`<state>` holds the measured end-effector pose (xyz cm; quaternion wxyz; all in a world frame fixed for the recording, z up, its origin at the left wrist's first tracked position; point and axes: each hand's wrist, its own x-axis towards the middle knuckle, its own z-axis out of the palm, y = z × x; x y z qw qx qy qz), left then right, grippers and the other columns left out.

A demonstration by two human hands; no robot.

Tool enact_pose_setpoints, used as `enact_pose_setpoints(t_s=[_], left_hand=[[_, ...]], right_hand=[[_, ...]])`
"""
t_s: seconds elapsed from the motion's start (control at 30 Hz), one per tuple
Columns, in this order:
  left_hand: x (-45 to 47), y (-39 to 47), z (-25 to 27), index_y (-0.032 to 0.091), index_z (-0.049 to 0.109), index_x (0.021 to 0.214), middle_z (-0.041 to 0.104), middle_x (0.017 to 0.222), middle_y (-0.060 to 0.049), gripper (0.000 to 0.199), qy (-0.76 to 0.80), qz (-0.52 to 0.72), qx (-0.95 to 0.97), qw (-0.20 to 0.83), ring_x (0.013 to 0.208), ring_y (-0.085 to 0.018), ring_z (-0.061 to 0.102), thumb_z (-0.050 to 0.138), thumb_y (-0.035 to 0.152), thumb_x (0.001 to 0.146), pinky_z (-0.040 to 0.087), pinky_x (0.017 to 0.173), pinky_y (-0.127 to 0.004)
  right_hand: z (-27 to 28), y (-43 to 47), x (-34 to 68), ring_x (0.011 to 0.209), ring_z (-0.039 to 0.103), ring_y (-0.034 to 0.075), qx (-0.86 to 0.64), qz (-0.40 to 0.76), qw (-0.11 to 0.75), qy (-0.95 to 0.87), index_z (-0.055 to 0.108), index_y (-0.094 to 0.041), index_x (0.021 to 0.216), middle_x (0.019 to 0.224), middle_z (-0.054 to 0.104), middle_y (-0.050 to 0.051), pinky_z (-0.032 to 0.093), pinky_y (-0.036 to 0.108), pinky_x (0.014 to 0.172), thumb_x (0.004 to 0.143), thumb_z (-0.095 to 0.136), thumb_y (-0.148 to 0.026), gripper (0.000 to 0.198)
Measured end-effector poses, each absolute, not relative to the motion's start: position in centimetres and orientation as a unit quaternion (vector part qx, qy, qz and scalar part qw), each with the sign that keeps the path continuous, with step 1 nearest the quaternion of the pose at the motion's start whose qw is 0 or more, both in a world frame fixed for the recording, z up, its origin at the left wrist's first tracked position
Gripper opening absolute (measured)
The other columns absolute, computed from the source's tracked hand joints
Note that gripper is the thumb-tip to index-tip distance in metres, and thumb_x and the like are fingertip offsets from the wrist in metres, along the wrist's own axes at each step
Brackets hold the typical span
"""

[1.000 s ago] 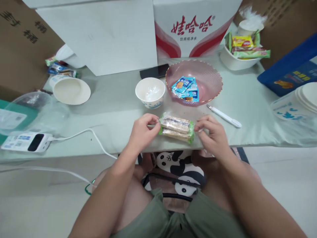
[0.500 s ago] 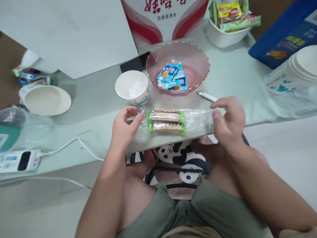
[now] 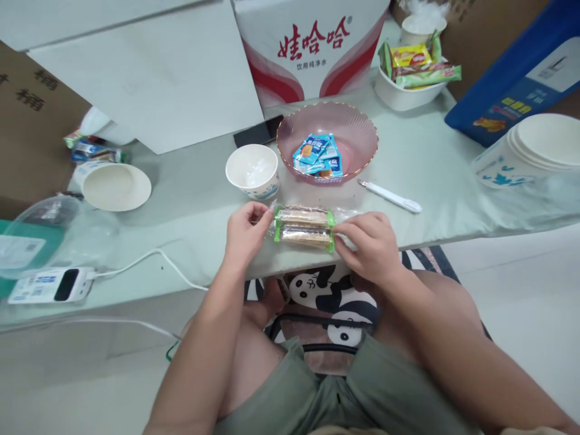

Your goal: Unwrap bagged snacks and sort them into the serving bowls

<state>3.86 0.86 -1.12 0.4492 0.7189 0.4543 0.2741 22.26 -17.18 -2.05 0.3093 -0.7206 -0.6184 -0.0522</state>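
Note:
Two wrapped wafer bars (image 3: 303,225) with green ends lie side by side in a clear plastic bag (image 3: 345,212) near the table's front edge. At the bag's left end, my left hand (image 3: 247,234) is closed, thumb and fingers pinching the plastic. My right hand (image 3: 369,246) has its thumb and fingertips closed at the bars' right green ends, gripping the bag there. Behind the bag stand a white paper cup (image 3: 254,172) with clear plastic inside and a pink bowl (image 3: 357,145) holding several blue snack packets (image 3: 315,154). A white utility knife (image 3: 390,197) lies beyond my right hand.
A white tub (image 3: 408,96) of snacks stands at the back right, near stacked paper cups (image 3: 521,151). To the left are a tipped paper cup (image 3: 116,187), a white power bank (image 3: 52,286) and its cable (image 3: 154,252). Boxes (image 3: 312,54) line the back.
My right hand has moved left, from the bag's loose right end to the wafer bars' ends. The utility knife now shows fully. My left hand stays at the bag's left end; the view has shifted.

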Motion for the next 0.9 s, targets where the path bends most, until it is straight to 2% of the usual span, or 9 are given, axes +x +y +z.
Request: enact_pose_setpoints(t_s=[0.13,0.23,0.33,0.43,0.5,0.6,0.7,0.8,0.9], left_hand=[[3.8,1.0,-0.5,0.02,0.059,0.073,0.057,0.064,0.003,0.016,0.464,0.343,0.664,0.475,0.06,-0.012,0.052,0.065,0.034,0.077,0.043,0.06,-0.024],[3.5,1.3,-0.4,0.02,0.059,0.073,0.057,0.062,0.003,0.015,0.479,0.351,0.652,0.472,0.059,-0.012,0.053,0.063,0.033,0.079,0.042,0.059,-0.024],[3.0,1.7,-0.5,0.02,0.059,0.074,0.056,0.061,0.004,0.014,0.5,0.363,0.642,0.453,0.056,-0.011,0.05,0.064,0.032,0.08,0.039,0.056,-0.023],[2.6,2.1,-0.7,0.021,0.056,0.075,0.052,0.059,0.005,0.015,0.528,0.384,0.615,0.443,0.053,-0.01,0.045,0.062,0.031,0.084,0.035,0.053,-0.023],[2.4,2.2,-0.6,0.021,0.056,0.078,0.052,0.064,0.004,0.013,0.541,0.394,0.611,0.424,0.054,-0.011,0.045,0.059,0.03,0.086,0.035,0.053,-0.024],[2.2,2.0,-0.3,0.021,0.059,0.087,0.057,0.08,0.001,0.009,0.533,0.413,0.659,0.334,0.063,-0.012,0.05,0.06,0.03,0.085,0.043,0.061,-0.026],[2.0,1.4,0.0,0.021,0.065,0.092,0.06,0.095,-0.005,0.016,0.46,0.39,0.761,0.239,0.086,-0.018,0.058,0.064,0.035,0.084,0.05,0.084,-0.034],[1.8,0.7,0.2,0.023,0.072,0.105,0.058,0.12,-0.011,0.031,0.384,0.321,0.846,0.187,0.114,-0.028,0.056,0.072,0.038,0.078,0.045,0.106,-0.046],[1.3,0.0,0.4,0.027,0.071,0.12,0.049,0.142,-0.013,0.043,0.327,0.259,0.894,0.16,0.13,-0.034,0.048,0.072,0.037,0.079,0.037,0.114,-0.054]], right_hand=[[-3.0,-17.0,22.2,0.085,0.068,0.022,-0.756,-0.031,0.27,-0.595,0.07,-0.025,0.102,0.09,0.077,0.004,0.036,0.042,0.093,0.096,0.053,-0.026,0.018],[-3.8,-16.7,22.7,0.107,0.069,0.028,-0.776,-0.013,0.26,-0.575,0.066,-0.024,0.119,0.115,0.077,0.01,0.036,0.048,0.103,0.094,0.054,-0.027,0.028],[-4.3,-16.5,23.0,0.133,0.057,0.033,-0.772,0.0,0.236,-0.591,0.059,-0.022,0.135,0.145,0.062,0.017,0.035,0.054,0.109,0.09,0.054,-0.024,0.046],[-4.2,-16.4,22.7,0.141,0.048,0.038,-0.774,-0.004,0.214,-0.596,0.053,-0.022,0.144,0.158,0.046,0.021,0.036,0.057,0.107,0.085,0.056,-0.022,0.059],[-4.1,-16.3,22.3,0.137,0.051,0.037,-0.769,-0.01,0.222,-0.599,0.056,-0.024,0.141,0.152,0.052,0.019,0.037,0.054,0.105,0.085,0.057,-0.02,0.057],[-3.8,-16.3,21.7,0.116,0.063,0.029,-0.749,0.001,0.249,-0.614,0.062,-0.025,0.131,0.114,0.073,0.011,0.036,0.049,0.102,0.085,0.053,-0.014,0.048],[-3.5,-16.3,21.6,0.089,0.065,0.022,-0.731,-0.004,0.277,-0.624,0.068,-0.024,0.114,0.081,0.072,0.002,0.035,0.046,0.098,0.084,0.051,-0.01,0.037],[-2.8,-16.5,21.6,0.083,0.063,0.02,-0.693,-0.052,0.329,-0.64,0.067,-0.023,0.088,0.082,0.069,0.003,0.04,0.042,0.091,0.085,0.053,-0.01,0.019],[-2.1,-16.9,21.2,0.092,0.065,0.023,-0.594,-0.04,0.377,-0.709,0.062,-0.023,0.079,0.098,0.072,0.006,0.047,0.041,0.088,0.081,0.053,-0.01,0.016]])
